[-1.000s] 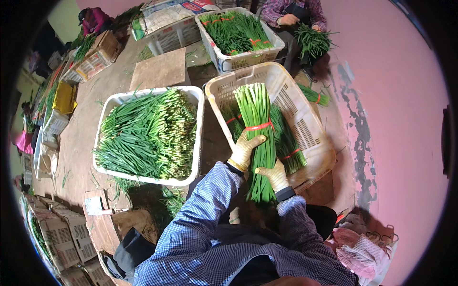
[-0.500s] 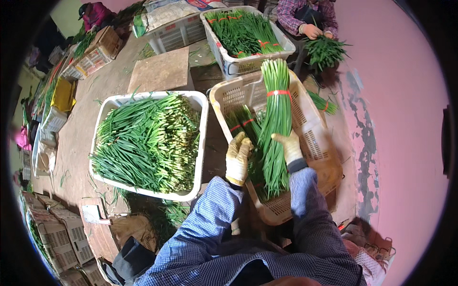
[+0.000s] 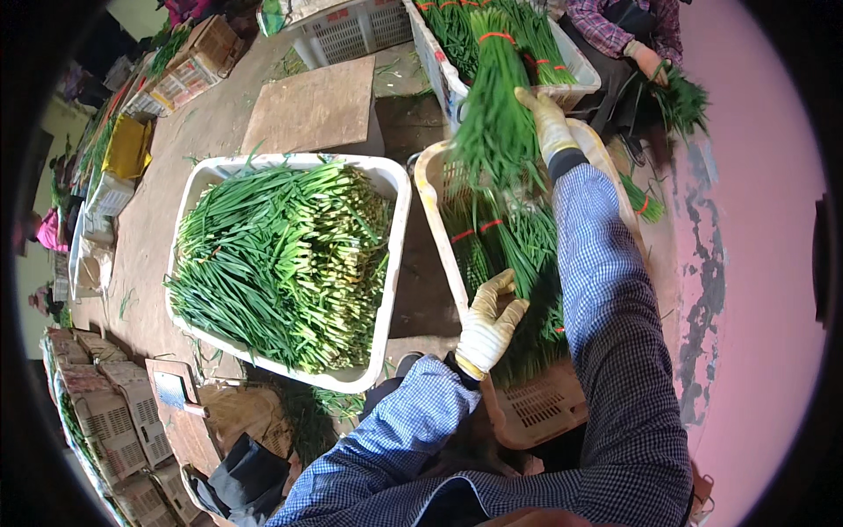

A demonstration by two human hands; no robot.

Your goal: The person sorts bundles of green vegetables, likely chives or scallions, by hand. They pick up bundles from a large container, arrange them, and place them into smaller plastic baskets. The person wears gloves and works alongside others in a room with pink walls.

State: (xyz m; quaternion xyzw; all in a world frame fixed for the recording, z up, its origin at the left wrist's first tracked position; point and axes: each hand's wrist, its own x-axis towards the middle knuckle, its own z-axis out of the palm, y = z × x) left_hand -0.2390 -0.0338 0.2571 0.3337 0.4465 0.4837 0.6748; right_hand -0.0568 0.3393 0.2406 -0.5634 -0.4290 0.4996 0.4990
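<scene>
One bundle of green chives (image 3: 493,114), upper centre of the frame, long axis running up and down, its red band at the far end. Right hand (image 3: 546,119), gloved, fingers closed round it. Left hand (image 3: 488,323), gloved, fingers loosely spread, rests on banded bundles in the tan crate (image 3: 537,406). Two white crates: one (image 3: 290,263) centre-left, heaped with loose chives; one (image 3: 439,66) at top. One flat brown board (image 3: 316,105), upper centre-left.

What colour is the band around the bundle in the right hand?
Red band, seen in the head view.
</scene>
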